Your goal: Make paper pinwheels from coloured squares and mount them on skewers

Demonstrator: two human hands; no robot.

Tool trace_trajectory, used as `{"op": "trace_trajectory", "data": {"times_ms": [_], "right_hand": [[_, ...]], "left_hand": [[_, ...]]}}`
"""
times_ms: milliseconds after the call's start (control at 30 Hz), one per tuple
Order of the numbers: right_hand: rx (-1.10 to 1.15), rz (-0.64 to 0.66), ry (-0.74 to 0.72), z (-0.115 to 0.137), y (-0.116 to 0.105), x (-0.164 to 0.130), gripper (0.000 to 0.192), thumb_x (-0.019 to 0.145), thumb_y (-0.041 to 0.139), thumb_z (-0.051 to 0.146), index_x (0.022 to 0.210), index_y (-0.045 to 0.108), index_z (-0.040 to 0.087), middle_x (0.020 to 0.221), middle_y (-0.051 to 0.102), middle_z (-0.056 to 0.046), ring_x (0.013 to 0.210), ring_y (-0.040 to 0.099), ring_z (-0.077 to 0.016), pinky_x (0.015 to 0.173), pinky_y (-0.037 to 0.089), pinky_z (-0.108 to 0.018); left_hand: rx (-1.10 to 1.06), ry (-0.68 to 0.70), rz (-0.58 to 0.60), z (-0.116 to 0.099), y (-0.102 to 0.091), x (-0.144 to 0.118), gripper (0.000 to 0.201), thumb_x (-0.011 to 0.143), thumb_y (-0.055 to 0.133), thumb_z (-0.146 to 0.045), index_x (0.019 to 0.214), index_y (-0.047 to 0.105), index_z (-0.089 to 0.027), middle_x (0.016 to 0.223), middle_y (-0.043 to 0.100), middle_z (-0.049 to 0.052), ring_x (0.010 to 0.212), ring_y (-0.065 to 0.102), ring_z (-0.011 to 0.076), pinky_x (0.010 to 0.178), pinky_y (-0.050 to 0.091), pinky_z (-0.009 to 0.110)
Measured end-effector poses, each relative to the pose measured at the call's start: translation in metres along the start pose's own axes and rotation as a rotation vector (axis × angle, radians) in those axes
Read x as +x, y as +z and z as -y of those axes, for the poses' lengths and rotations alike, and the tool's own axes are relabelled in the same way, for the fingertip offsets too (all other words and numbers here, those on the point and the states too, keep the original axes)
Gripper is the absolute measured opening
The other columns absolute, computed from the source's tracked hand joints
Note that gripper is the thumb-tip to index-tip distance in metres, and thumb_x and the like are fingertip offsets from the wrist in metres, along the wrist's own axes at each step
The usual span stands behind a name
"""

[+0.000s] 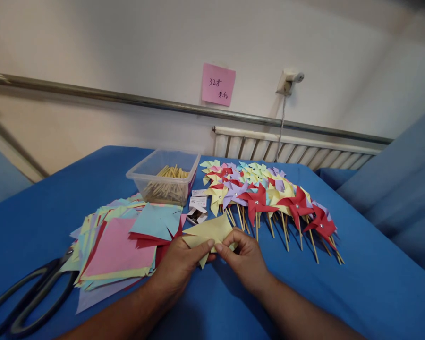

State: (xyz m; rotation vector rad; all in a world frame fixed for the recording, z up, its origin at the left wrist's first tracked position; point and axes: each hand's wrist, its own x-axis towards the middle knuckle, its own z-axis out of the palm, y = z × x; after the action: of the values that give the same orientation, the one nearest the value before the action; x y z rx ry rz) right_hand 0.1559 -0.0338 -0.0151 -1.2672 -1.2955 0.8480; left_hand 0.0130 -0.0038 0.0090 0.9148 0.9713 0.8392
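Between my two hands is a pale yellow paper pinwheel (212, 227), its corners partly folded in toward the middle. My left hand (186, 257) pinches its left and lower part, thumb on top. From the right, my right hand (244, 257) grips the paper's edge, with thumb and fingertips close to the left thumb. The fingers cover the centre, so I cannot tell whether a pin is there. Just behind the paper sit small white boxes (198, 203), one of them opened. Left of my hands lies a stack of coloured paper squares (120, 248), some with slits cut at the corners.
Large black-handled scissors (38, 288) lie at the left front. A clear plastic tub (134, 175) of thin wooden sticks (173, 182) stands behind the paper. Finished pinwheels on sticks (258, 200) fill the right back of the blue table (304, 302). A radiator (262, 147) lines the wall.
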Motion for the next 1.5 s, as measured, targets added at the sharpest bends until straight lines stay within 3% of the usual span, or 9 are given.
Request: {"op": "trace_trajectory", "data": {"times_ms": [267, 533, 900, 1233, 1400, 1500], "right_hand": [[-0.023, -0.003, 0.003, 0.001, 0.000, -0.001, 0.022, 0.075, 0.066, 0.027, 0.059, 0.055, 0.018, 0.066, 0.050, 0.002, 0.061, 0.047, -0.0116, 0.059, 0.035, -0.024], [-0.015, 0.002, -0.024, 0.000, 0.000, -0.001, 0.021, 0.075, 0.067, 0.028, 0.059, 0.056, 0.018, 0.066, 0.051, 0.003, 0.062, 0.048, -0.0113, 0.059, 0.037, -0.023], [0.014, -0.015, -0.018, 0.001, 0.001, -0.001, 0.024, 0.076, 0.067, 0.032, 0.059, 0.056, 0.019, 0.066, 0.054, 0.002, 0.063, 0.050, -0.0123, 0.060, 0.040, -0.024], [0.019, 0.009, -0.023, -0.002, 0.002, -0.001, 0.022, 0.075, 0.068, 0.029, 0.060, 0.057, 0.018, 0.067, 0.053, 0.002, 0.064, 0.051, -0.0127, 0.062, 0.039, -0.025], [0.081, -0.006, 0.005, -0.001, 0.002, -0.001, 0.026, 0.074, 0.069, 0.034, 0.057, 0.055, 0.018, 0.064, 0.053, 0.002, 0.063, 0.051, -0.0127, 0.061, 0.040, -0.024], [0.152, -0.014, 0.057, -0.001, 0.002, -0.001, 0.029, 0.073, 0.070, 0.037, 0.056, 0.055, 0.018, 0.061, 0.054, 0.003, 0.062, 0.051, -0.0128, 0.060, 0.040, -0.025]], "left_hand": [[0.012, 0.026, 0.019, 0.002, -0.003, 0.001, 0.033, 0.062, 0.078, -0.028, 0.093, 0.073, -0.018, 0.075, 0.072, 0.002, 0.067, 0.061, 0.0167, 0.065, 0.048, 0.026], [0.078, 0.060, 0.032, 0.002, -0.004, 0.002, 0.038, 0.069, 0.072, -0.040, 0.099, 0.071, -0.016, 0.081, 0.072, 0.004, 0.066, 0.059, 0.0164, 0.062, 0.047, 0.026], [0.063, 0.026, 0.006, -0.005, 0.000, -0.001, 0.038, 0.060, 0.078, -0.032, 0.094, 0.072, -0.017, 0.077, 0.072, 0.003, 0.067, 0.060, 0.0178, 0.061, 0.046, 0.027], [0.134, 0.106, 0.039, 0.004, -0.007, 0.002, 0.033, 0.073, 0.069, -0.038, 0.098, 0.070, -0.017, 0.077, 0.070, 0.003, 0.066, 0.057, 0.0161, 0.060, 0.044, 0.025], [0.141, 0.089, 0.027, 0.002, -0.005, 0.001, 0.028, 0.070, 0.070, -0.042, 0.080, 0.071, -0.016, 0.068, 0.067, 0.002, 0.060, 0.054, 0.0149, 0.057, 0.042, 0.024], [0.121, 0.077, 0.010, 0.002, -0.004, 0.001, 0.029, 0.066, 0.073, -0.041, 0.081, 0.069, -0.016, 0.063, 0.065, 0.000, 0.059, 0.054, 0.0145, 0.056, 0.041, 0.024]]}}
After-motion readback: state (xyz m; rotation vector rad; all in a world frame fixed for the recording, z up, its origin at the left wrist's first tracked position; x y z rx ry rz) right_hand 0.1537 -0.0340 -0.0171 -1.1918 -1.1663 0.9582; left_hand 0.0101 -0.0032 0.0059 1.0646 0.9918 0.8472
